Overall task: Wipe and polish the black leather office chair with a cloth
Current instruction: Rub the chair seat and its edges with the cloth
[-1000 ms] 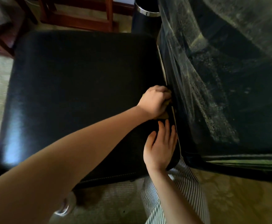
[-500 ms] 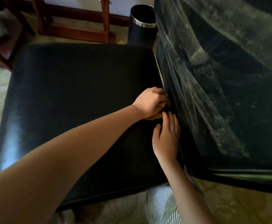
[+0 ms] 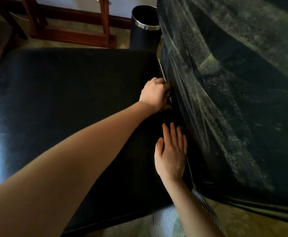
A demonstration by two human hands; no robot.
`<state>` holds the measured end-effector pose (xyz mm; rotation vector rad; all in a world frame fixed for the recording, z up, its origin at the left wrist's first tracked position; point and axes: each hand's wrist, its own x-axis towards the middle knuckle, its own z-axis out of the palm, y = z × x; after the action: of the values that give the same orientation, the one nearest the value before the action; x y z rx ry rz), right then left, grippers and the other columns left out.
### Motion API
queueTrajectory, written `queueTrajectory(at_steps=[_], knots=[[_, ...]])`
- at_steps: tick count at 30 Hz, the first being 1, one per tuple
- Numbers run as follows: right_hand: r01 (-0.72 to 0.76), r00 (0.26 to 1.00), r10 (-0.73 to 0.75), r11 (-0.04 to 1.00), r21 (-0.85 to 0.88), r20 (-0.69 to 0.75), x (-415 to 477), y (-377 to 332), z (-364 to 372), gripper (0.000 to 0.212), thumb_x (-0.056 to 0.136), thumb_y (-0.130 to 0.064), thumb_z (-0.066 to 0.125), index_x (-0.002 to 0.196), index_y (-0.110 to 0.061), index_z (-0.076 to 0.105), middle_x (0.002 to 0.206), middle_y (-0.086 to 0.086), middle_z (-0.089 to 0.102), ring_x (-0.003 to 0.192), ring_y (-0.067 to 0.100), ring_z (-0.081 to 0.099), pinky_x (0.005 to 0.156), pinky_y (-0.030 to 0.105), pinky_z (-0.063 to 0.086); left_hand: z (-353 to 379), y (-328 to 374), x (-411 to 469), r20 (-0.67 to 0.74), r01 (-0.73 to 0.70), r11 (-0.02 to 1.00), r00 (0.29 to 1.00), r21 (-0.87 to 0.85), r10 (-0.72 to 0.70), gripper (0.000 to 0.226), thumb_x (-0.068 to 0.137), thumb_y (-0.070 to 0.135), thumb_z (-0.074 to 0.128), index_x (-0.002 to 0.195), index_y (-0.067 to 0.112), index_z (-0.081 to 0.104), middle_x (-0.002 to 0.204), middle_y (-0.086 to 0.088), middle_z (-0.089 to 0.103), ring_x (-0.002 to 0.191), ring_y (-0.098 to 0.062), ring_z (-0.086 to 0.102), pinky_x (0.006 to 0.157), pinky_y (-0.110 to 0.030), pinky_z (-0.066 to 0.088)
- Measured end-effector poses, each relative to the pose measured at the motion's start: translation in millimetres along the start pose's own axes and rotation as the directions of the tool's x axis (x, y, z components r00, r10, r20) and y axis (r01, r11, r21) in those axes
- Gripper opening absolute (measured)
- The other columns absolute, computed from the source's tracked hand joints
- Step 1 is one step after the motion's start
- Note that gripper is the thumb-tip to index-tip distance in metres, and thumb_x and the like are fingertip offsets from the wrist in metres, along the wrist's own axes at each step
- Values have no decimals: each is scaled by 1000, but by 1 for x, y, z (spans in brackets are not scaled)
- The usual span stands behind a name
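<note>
left hand is closing on a soft, bunched cloth, pressing it into the crease at the seat's right edge; right hand is lying flat, fingers apart, bracing there; the leather is likely slippery, yielding.

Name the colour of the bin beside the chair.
Black bin with a shiny silver rim, seen in the head view.

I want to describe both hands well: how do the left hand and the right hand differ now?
The left hand is closed on a yellowish cloth at the seat's back crease; the right hand is open and flat, holding nothing. The left hand is farther from the camera, the right hand nearer. Both rest on the black seat.
</note>
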<state>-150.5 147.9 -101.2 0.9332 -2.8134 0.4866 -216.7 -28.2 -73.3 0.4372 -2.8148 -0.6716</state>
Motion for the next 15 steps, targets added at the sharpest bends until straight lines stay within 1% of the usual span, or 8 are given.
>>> queueTrajectory(at_steps=[2,4,6,9,11,13,15], knots=[[-7,1000,7,1000,6,8,1,1,-1,49,91,-29,31,131,-14,55,137,11,51,130,30,44,110,39,24,1,2,-17,1,-81,994,997,-80,81,36,72,20,47,97,12,71,102,-13,64,94,-35,55,83,-41,46],[14,1000,-14,1000,-7,-4,1,0,-6,47,88,-26,33,123,-10,61,131,13,56,124,32,50,104,43,36,0,2,-35,-1,-162,975,987,-155,163,26,73,15,55,91,14,72,98,-11,65,91,-32,59,83,-39,48],[36,999,-37,998,-51,-21,3,-6,-12,43,84,-23,38,111,-8,68,122,16,62,115,33,57,99,47,41,0,-3,-48,-14,-228,955,973,-189,229,22,76,10,62,95,15,73,101,-12,65,94,-31,60,86,-37,47],[-20,998,17,999,-40,-65,20,-18,-19,33,79,-18,48,98,-6,72,114,15,66,109,31,61,100,46,39,-1,-7,-48,-29,-281,946,960,-163,280,25,77,13,58,98,14,73,103,-14,64,94,-33,60,84,-39,49],[-27,994,25,999,-19,-103,31,-20,-15,35,80,-17,47,101,-3,71,116,15,65,113,32,58,101,46,37,-1,-9,-40,-45,-273,954,962,-127,269,28,77,16,56,98,13,73,101,-15,65,91,-33,59,81,-39,49],[-25,995,27,999,22,-101,38,-19,-6,45,85,-20,37,114,0,65,125,17,60,122,32,52,105,43,28,-1,-14,-27,-80,-235,967,971,-101,227,27,77,14,57,99,12,73,101,-15,65,91,-34,59,82,-39,50],[-42,997,46,998,51,-64,37,-17,3,54,87,-25,27,125,-1,57,133,16,53,128,30,46,111,37,19,-4,-22,-11,-97,-156,983,984,-92,147,28,80,10,59,105,12,71,107,-14,64,98,-34,56,86,-39,47]])
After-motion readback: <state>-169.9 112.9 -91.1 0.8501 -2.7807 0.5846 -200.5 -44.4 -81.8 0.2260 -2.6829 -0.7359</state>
